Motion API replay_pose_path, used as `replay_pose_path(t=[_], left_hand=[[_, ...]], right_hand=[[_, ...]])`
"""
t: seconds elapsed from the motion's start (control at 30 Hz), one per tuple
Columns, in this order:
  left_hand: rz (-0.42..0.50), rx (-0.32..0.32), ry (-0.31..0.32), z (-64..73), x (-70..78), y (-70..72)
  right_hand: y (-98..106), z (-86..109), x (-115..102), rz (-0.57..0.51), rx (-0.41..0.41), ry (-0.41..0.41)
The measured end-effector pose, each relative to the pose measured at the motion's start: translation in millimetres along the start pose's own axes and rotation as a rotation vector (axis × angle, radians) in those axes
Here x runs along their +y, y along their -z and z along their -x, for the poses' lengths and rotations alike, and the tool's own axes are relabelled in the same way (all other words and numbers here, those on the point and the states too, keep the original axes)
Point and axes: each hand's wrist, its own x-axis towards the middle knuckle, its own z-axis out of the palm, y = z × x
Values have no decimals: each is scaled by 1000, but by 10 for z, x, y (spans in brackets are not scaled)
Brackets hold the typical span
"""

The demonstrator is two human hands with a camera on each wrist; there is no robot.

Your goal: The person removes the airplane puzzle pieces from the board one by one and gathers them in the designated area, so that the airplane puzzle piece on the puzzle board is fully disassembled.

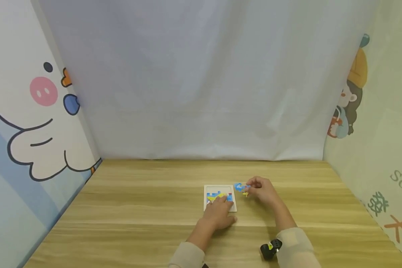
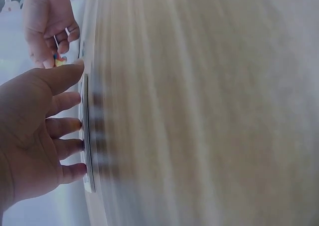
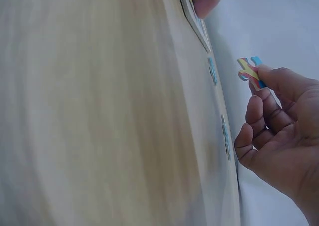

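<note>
While wooden table (image 1: 137,204) bears puzzle (image 1: 213,195), pale curtain (image 1: 194,82), cartoon walls (image 1: 20,93)

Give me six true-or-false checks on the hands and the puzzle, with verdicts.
1. The right hand pinches a puzzle piece. True.
2. Loose pieces lie on the table, to the right of the puzzle board. True.
3. The pinched puzzle piece rests on the table. False: it is held above it.
4. The left hand touches the puzzle board. True.
5. The puzzle board is completely filled. False: its far part is bare.
6. Both hands wear gloves. False: both are bare.
</note>
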Motion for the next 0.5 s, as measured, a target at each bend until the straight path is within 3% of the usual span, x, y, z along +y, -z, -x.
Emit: replay_pose_path(t=[0.33, 0.5], left_hand=[[-28, 89, -53, 46, -14, 38], [-40, 88, -29, 155, -6, 47]], right_hand=[[244, 76, 47, 17, 9, 9], [356, 180, 113, 9, 15, 1]])
